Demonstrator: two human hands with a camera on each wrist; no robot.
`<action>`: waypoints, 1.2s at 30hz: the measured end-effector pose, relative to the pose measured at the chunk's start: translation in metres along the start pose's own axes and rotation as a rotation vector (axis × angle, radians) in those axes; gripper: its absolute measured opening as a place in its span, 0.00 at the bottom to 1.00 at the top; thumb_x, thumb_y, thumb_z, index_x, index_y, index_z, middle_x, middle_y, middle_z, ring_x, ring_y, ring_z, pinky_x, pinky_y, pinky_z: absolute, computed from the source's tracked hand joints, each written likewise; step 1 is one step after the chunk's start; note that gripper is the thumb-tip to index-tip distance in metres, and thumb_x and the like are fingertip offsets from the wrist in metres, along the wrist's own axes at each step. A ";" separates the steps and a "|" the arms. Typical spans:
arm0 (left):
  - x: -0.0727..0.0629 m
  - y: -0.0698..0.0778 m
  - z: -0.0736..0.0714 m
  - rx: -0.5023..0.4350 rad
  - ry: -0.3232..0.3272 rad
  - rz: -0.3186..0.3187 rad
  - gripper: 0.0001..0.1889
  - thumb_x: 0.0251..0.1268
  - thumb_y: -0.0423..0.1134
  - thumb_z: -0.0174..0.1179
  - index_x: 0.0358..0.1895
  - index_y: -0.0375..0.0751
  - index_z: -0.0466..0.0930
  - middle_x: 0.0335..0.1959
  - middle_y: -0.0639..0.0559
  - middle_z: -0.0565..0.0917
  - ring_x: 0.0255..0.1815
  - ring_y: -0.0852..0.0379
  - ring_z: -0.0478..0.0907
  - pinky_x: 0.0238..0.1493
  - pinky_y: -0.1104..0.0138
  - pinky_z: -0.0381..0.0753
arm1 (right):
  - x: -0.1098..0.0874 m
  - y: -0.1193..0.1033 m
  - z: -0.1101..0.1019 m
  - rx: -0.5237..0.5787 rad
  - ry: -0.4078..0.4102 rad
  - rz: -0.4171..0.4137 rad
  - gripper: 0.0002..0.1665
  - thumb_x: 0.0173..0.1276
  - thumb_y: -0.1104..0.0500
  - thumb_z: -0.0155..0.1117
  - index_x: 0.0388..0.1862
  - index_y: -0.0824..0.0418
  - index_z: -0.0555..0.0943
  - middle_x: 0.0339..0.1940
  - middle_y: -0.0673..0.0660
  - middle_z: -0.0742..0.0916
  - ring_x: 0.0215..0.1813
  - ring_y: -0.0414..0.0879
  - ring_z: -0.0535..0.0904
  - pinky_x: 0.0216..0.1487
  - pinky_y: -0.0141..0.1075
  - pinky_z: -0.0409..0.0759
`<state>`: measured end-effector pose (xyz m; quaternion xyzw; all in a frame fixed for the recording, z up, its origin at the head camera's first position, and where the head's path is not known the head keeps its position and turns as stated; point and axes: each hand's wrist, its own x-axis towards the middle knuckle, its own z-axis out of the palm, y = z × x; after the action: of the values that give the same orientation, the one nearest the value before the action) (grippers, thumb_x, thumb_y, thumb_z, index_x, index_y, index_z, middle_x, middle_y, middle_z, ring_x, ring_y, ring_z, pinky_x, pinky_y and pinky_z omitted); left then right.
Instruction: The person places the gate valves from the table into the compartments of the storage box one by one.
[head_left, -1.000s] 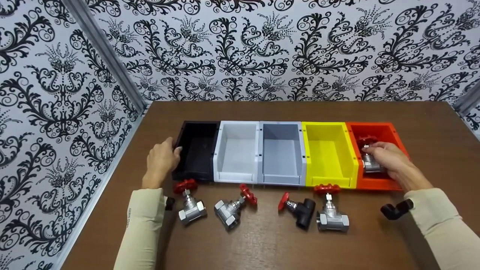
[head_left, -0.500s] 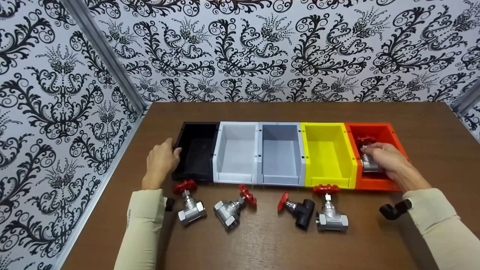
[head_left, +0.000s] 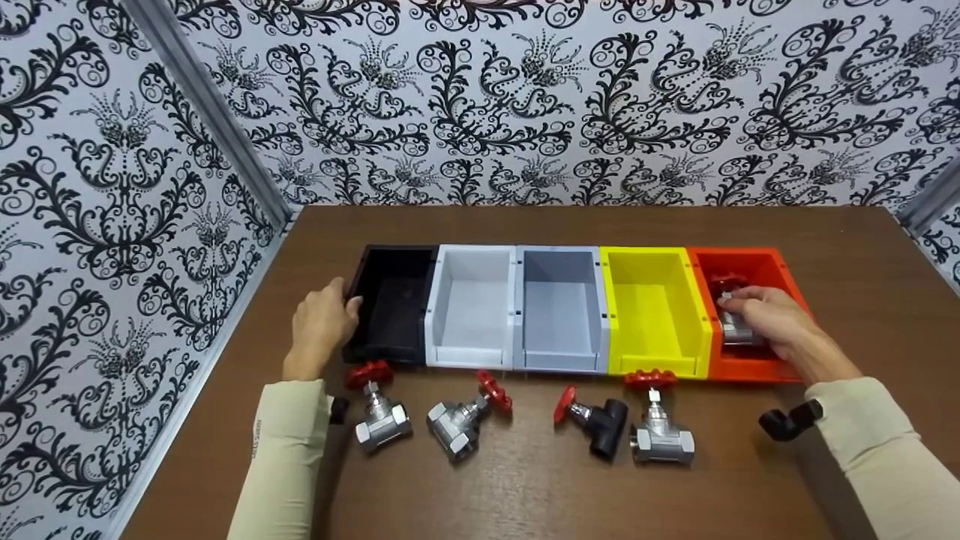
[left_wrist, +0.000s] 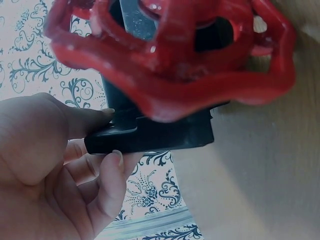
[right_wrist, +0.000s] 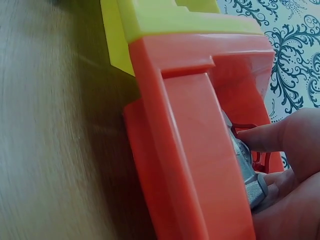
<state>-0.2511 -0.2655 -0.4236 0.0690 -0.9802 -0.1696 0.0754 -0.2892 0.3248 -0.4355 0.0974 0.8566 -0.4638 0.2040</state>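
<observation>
My left hand [head_left: 322, 322] grips the outer side wall of the black bin [head_left: 394, 352]; in the left wrist view the thumb [left_wrist: 90, 120] lies on one side of the wall and the fingers curl on the other. At the far right, my right hand [head_left: 776, 322] reaches into the orange-red bin [head_left: 757, 369]. It pinches a metal valve [head_left: 736, 330] with a red handwheel [head_left: 727, 282]. The right wrist view shows the valve body [right_wrist: 255, 189] partly hidden behind the bin's front wall.
White [head_left: 471, 357], grey [head_left: 561, 361] and yellow [head_left: 660, 367] bins stand between. On the table before the row lie metal valves [head_left: 382, 424] [head_left: 454, 429] [head_left: 664, 442] with red handwheels and a black-bodied valve [head_left: 606, 427]. Patterned walls [head_left: 510, 112] rise behind and left.
Both hands keep their holds, and the valve stays in the orange-red bin. The view has shifted very slightly; otherwise little differs.
</observation>
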 end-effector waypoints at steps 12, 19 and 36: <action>-0.002 0.002 -0.002 -0.007 -0.024 -0.010 0.18 0.73 0.43 0.53 0.53 0.30 0.73 0.48 0.22 0.80 0.49 0.24 0.78 0.45 0.37 0.75 | 0.002 0.005 0.000 -0.075 0.034 -0.092 0.41 0.76 0.47 0.51 0.72 0.78 0.58 0.60 0.70 0.71 0.51 0.53 0.71 0.40 0.29 0.77; -0.003 0.001 -0.001 -0.008 -0.027 -0.019 0.18 0.73 0.43 0.53 0.54 0.30 0.73 0.49 0.22 0.80 0.50 0.24 0.78 0.46 0.37 0.74 | 0.000 0.004 -0.001 -0.082 -0.003 -0.069 0.43 0.76 0.47 0.52 0.74 0.76 0.56 0.62 0.70 0.70 0.53 0.55 0.70 0.43 0.29 0.77; -0.005 0.000 0.001 -0.016 0.011 0.007 0.16 0.73 0.42 0.54 0.50 0.30 0.74 0.46 0.22 0.81 0.46 0.23 0.78 0.43 0.37 0.75 | -0.001 0.004 0.001 -0.086 0.008 -0.079 0.41 0.75 0.50 0.54 0.73 0.77 0.56 0.62 0.71 0.70 0.54 0.55 0.70 0.43 0.29 0.76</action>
<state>-0.2461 -0.2643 -0.4250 0.0661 -0.9786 -0.1766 0.0819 -0.2862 0.3265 -0.4385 0.0566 0.8798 -0.4337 0.1862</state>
